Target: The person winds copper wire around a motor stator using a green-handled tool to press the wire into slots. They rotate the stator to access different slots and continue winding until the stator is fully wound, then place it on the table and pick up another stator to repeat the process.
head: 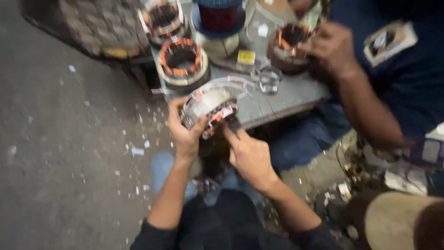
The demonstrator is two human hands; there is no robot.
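Left hand (185, 134) wrapped around tilted stator (209, 107), open face turned toward right hand (249, 155) (fingers loosely curled, forefinger probing windings), braced near bench (286, 95) edge.

A small yellow rectangular label (246, 57) lies flat on the grey table (286, 95), in the upper middle of the frame. At upper right, a pale rectangular badge (388, 41) with a dark centre sits tilted on the co-worker's dark blue shirt. Blur hides any detail on both.
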